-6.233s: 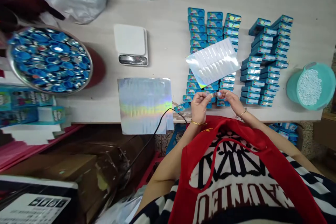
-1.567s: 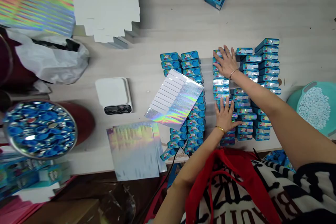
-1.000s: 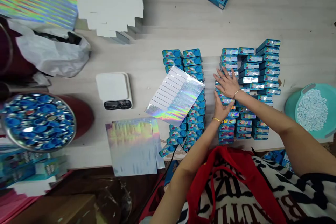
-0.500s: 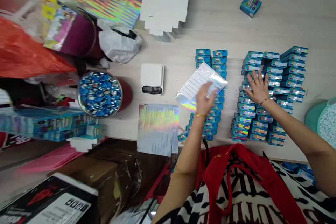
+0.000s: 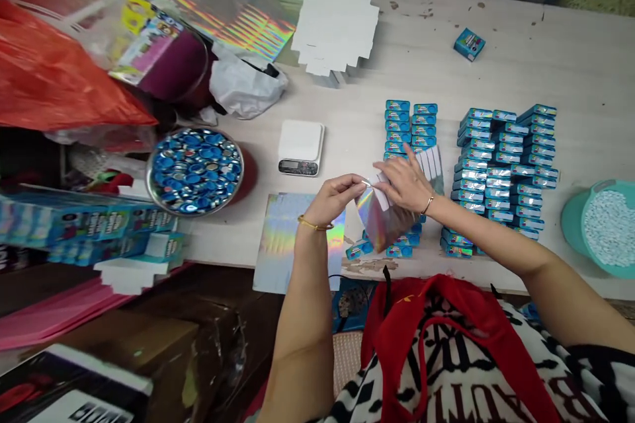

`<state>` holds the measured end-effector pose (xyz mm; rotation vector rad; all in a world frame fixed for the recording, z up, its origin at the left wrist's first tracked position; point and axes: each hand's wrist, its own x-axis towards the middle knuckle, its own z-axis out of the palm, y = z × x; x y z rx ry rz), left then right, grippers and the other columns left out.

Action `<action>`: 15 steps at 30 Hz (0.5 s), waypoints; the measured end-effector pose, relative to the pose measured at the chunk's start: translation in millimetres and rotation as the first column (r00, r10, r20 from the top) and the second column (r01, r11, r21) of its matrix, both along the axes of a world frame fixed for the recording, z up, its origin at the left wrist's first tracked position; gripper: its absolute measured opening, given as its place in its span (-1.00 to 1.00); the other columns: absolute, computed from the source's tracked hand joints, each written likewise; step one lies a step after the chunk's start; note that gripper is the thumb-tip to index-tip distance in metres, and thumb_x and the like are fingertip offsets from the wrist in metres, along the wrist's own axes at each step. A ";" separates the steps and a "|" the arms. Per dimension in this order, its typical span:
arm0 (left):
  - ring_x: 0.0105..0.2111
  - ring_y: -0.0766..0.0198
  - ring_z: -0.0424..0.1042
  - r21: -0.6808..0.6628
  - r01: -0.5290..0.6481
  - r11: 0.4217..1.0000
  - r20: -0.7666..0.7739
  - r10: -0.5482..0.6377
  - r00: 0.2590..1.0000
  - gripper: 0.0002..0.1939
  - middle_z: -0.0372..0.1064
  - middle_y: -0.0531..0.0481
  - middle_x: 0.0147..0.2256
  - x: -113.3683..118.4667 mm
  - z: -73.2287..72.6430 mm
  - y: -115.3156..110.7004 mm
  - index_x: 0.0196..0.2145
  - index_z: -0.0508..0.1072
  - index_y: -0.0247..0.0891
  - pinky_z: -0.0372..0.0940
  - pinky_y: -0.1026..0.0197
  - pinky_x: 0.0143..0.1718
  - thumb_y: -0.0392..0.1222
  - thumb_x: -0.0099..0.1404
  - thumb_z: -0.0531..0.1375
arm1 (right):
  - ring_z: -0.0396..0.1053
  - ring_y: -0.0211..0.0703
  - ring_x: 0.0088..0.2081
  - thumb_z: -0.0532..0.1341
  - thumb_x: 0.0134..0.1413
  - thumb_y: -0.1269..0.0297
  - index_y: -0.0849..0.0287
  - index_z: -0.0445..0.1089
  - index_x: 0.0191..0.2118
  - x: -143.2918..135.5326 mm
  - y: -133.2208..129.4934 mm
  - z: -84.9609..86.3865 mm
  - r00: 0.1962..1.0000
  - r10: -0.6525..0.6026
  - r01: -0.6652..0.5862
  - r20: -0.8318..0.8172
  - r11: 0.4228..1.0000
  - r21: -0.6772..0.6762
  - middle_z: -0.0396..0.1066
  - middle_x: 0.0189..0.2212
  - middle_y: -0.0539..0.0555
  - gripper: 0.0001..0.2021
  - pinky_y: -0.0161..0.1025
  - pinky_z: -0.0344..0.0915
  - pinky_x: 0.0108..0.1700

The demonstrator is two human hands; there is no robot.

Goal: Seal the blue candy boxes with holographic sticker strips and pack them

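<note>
Chipped tbl point(image 5: 501, 73) blw shiny sheet point(image 5: 389, 221)

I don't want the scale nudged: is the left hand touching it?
Apart: the head view shows tabletop between the left hand and the scale.

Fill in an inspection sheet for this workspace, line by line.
Surface: pale table, worn patch at the front edge.
Job's things: shiny sheet under the hands, over columns of blue packs; one front pack lies askew.
Clutter: white scale, flat silver sheets, lone blue box, red pot of blue lids, green tub of white pellets.
Hands: left hand pinches at the sheet's edge; right hand is on the sheet, grip unclear.
Cables: thin dark cord by the front edge, ends unclear.
Surroundings: orange bag, cardboard box.
</note>
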<state>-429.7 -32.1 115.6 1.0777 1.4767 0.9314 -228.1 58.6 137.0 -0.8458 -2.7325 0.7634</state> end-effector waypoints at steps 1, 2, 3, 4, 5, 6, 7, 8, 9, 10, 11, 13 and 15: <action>-0.45 0.22 0.37 0.004 0.051 0.999 -0.021 -0.051 0.999 -0.68 0.41 -0.01 -0.47 -2.1 8.6 -0.9 -0.35 0.57 -0.21 0.35 0.16 -0.38 0.12 0.21 0.26 | 0.34 0.06 0.10 -0.13 0.42 0.03 0.13 0.41 0.05 -0.7 -3.4 3.6 1.000 0.007 -0.007 -0.002 0.999 -0.046 0.48 -0.01 0.20 -0.54 0.04 0.09 0.22; -0.42 0.20 0.40 0.021 0.091 0.996 -0.058 -0.089 0.994 -0.68 0.45 -0.03 -0.43 -3.6 12.8 -0.1 -0.31 0.58 -0.21 0.36 0.16 -0.35 0.11 0.23 0.24 | 0.40 0.02 -0.01 -0.14 0.43 0.07 0.13 0.43 -0.04 -0.1 -5.6 4.1 1.000 -0.002 0.002 0.002 0.996 -0.091 0.51 -0.12 0.18 -0.56 -0.03 0.18 0.11; -0.37 0.18 0.43 0.052 0.121 0.991 -0.112 -0.115 0.987 -0.68 0.49 -0.04 -0.37 -4.2 12.6 2.1 -0.25 0.59 -0.20 0.38 0.14 -0.30 0.09 0.26 0.23 | 0.42 0.00 -0.10 -0.13 0.43 0.10 0.13 0.44 -0.12 1.2 -6.4 1.7 1.000 -0.026 0.028 0.013 0.991 -0.129 0.52 -0.19 0.16 -0.58 -0.10 0.23 0.00; -0.31 0.17 0.46 0.094 0.147 0.985 -0.180 -0.129 0.975 -0.69 0.51 -0.05 -0.31 -3.6 8.6 5.7 -0.19 0.59 -0.20 0.39 0.13 -0.23 0.06 0.28 0.21 | 0.42 -0.02 -0.16 -0.11 0.43 0.12 0.12 0.43 -0.17 2.6 -5.7 -3.4 0.998 -0.061 0.065 0.031 0.985 -0.162 0.52 -0.24 0.15 -0.61 -0.15 0.23 -0.11; -0.26 0.15 0.48 0.137 0.174 0.975 -0.261 -0.134 0.956 -0.69 0.53 -0.07 -0.26 -2.0 1.3 10.3 -0.13 0.58 -0.20 0.39 0.11 -0.16 0.02 0.31 0.18 | 0.42 -0.03 -0.22 -0.08 0.41 0.14 0.12 0.42 -0.22 3.8 -3.7 -10.4 0.994 -0.099 0.108 0.055 0.976 -0.191 0.51 -0.28 0.13 -0.64 -0.18 0.21 -0.19; -0.21 0.14 0.48 0.171 0.206 0.963 -0.348 -0.136 0.928 -0.69 0.53 -0.09 -0.22 0.4 -8.1 15.3 -0.10 0.56 -0.20 0.38 0.09 -0.10 -0.02 0.33 0.16 | 0.40 -0.05 -0.27 -0.04 0.40 0.15 0.12 0.41 -0.26 4.5 -0.6 -18.7 0.988 -0.133 0.148 0.081 0.964 -0.223 0.49 -0.32 0.12 -0.67 -0.21 0.18 -0.26; -0.18 0.12 0.48 0.187 0.243 0.952 -0.436 -0.141 0.889 -0.69 0.54 -0.11 -0.20 3.3 -18.6 20.4 -0.08 0.56 -0.21 0.37 0.06 -0.07 -0.06 0.35 0.12 | 0.38 -0.07 -0.31 -0.02 0.38 0.16 0.12 0.39 -0.31 4.6 3.5 -27.6 0.981 -0.161 0.184 0.106 0.948 -0.258 0.47 -0.37 0.09 -0.69 -0.23 0.15 -0.30; -0.16 0.10 0.49 0.182 0.285 0.941 -0.520 -0.154 0.840 -0.69 0.54 -0.13 -0.20 6.3 -29.2 25.2 -0.08 0.56 -0.21 0.36 0.03 -0.05 -0.10 0.37 0.09 | 0.35 -0.09 -0.35 0.00 0.37 0.17 0.12 0.36 -0.35 4.2 8.2 -36.4 0.975 -0.183 0.213 0.127 0.931 -0.297 0.45 -0.41 0.07 -0.70 -0.24 0.12 -0.33; -0.15 0.08 0.49 0.163 0.325 0.931 -0.595 -0.170 0.786 -0.69 0.55 -0.14 -0.19 9.1 -39.3 29.5 -0.09 0.56 -0.21 0.35 0.00 -0.03 -0.13 0.38 0.07 | 0.33 -0.11 -0.38 0.02 0.35 0.17 0.11 0.33 -0.39 3.3 13.3 -44.8 0.970 -0.199 0.236 0.142 0.912 -0.335 0.42 -0.44 0.04 -0.70 -0.25 0.10 -0.35; -0.15 0.06 0.49 0.142 0.357 0.923 -0.653 -0.184 0.735 -0.69 0.55 -0.15 -0.18 11.4 -48.4 33.0 -0.09 0.56 -0.21 0.34 -0.02 -0.02 -0.16 0.40 0.04 | 0.30 -0.13 -0.40 0.03 0.34 0.17 0.11 0.29 -0.43 2.0 18.7 -52.5 0.965 -0.212 0.254 0.152 0.893 -0.370 0.38 -0.47 0.01 -0.70 -0.26 0.09 -0.36; -0.15 0.05 0.49 0.128 0.379 0.916 -0.694 -0.190 0.695 -0.68 0.56 -0.15 -0.16 12.9 -56.4 35.9 -0.08 0.56 -0.20 0.32 -0.04 -0.01 -0.18 0.41 0.02 | 0.27 -0.15 -0.41 0.03 0.33 0.18 0.11 0.26 -0.46 0.5 24.3 -59.5 0.962 -0.222 0.267 0.156 0.876 -0.401 0.35 -0.50 -0.01 -0.69 -0.27 0.08 -0.36; -0.14 0.08 0.50 0.137 0.403 0.905 -0.731 -0.182 0.658 -0.67 0.56 -0.13 -0.11 13.7 -69.6 39.9 -0.06 0.54 -0.18 0.29 -0.06 0.06 -0.22 0.43 -0.01 | 0.23 -0.18 -0.42 0.04 0.31 0.19 0.11 0.18 -0.50 -3.1 35.1 -71.4 0.960 -0.233 0.279 0.156 0.849 -0.449 0.28 -0.53 -0.04 -0.68 -0.29 0.07 -0.36; -0.09 0.12 0.50 0.191 0.397 0.898 -0.738 -0.136 0.661 -0.68 0.55 -0.11 -0.06 12.0 -80.6 42.1 -0.06 0.53 -0.16 0.23 -0.08 0.15 -0.22 0.45 -0.01 | 0.21 -0.20 -0.43 0.03 0.31 0.20 0.10 0.12 -0.52 -7.0 44.8 -81.6 0.961 -0.236 0.278 0.147 0.826 -0.490 0.23 -0.54 -0.05 -0.67 -0.30 0.06 -0.35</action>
